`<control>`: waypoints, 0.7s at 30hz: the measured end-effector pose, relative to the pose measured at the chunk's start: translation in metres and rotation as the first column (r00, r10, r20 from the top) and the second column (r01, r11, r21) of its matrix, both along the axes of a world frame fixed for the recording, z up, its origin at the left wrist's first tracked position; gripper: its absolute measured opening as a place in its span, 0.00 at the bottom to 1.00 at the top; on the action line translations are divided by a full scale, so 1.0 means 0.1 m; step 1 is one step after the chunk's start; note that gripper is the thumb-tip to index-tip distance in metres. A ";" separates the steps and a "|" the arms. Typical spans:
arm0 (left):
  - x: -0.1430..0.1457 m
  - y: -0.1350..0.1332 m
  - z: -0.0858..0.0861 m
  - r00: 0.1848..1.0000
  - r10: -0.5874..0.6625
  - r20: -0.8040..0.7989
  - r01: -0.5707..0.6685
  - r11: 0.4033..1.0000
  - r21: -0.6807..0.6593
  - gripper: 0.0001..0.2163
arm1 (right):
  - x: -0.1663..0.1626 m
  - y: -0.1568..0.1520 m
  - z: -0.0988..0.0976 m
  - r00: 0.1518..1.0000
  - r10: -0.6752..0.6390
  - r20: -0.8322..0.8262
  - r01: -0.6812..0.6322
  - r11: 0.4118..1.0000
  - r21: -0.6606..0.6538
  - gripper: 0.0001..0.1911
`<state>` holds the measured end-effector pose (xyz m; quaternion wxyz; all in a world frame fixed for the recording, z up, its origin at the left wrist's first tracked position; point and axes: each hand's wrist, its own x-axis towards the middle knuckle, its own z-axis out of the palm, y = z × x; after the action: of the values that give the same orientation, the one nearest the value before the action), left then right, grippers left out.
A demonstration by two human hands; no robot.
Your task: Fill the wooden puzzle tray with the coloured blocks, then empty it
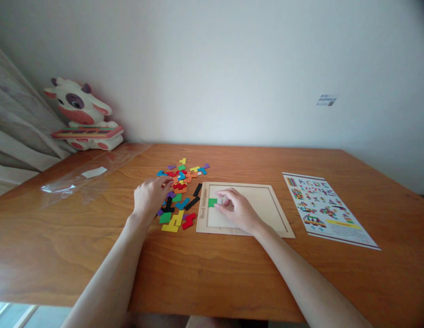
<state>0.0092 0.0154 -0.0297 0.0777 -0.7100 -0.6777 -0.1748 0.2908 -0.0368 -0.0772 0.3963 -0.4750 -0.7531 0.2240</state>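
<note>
A shallow wooden puzzle tray [266, 196] lies flat on the wooden table [212, 269]. My right hand [234, 208] rests inside the tray near its left edge, fingers curled and pinching a green puzzle piece [212, 202] against the tray floor. To the left of the tray lies a loose pile of coloured puzzle pieces [180, 193] in red, blue, yellow, black, orange and purple. My left hand [149, 196] lies on that pile, palm down, its fingers curled onto the pieces near the middle; what they grip, if anything, is hidden.
A printed sheet of coloured pattern pictures [326, 208] lies right of the tray. A crumpled clear plastic bag [85, 177] lies at the far left. A cow-shaped toy [82, 116] stands in the back left corner against the wall.
</note>
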 end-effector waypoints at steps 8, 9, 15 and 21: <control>0.00 0.03 -0.07 0.995 -0.094 -0.018 0.094 0.995 0.020 0.14 | -0.01 0.00 0.01 1.000 -0.011 -0.006 0.011 1.000 0.011 0.16; -0.01 0.04 -0.09 0.994 -0.104 -0.033 0.104 0.994 0.028 0.15 | -0.01 0.00 0.01 1.000 -0.011 -0.008 0.011 1.000 0.010 0.16; 0.04 0.13 -0.25 0.914 -0.405 -0.032 0.405 0.905 0.131 0.20 | -0.01 0.00 0.02 1.000 -0.006 -0.009 0.006 1.000 0.010 0.16; 0.14 0.13 -0.38 0.808 -0.589 0.003 0.589 0.808 0.002 0.26 | -0.02 0.00 0.02 1.000 -0.019 -0.001 0.018 1.000 -0.015 0.17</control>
<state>0.0228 0.0286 -0.0680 0.0189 -0.8847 -0.4245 -0.1917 0.2893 -0.0369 -0.0750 0.3952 -0.4849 -0.7466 0.2265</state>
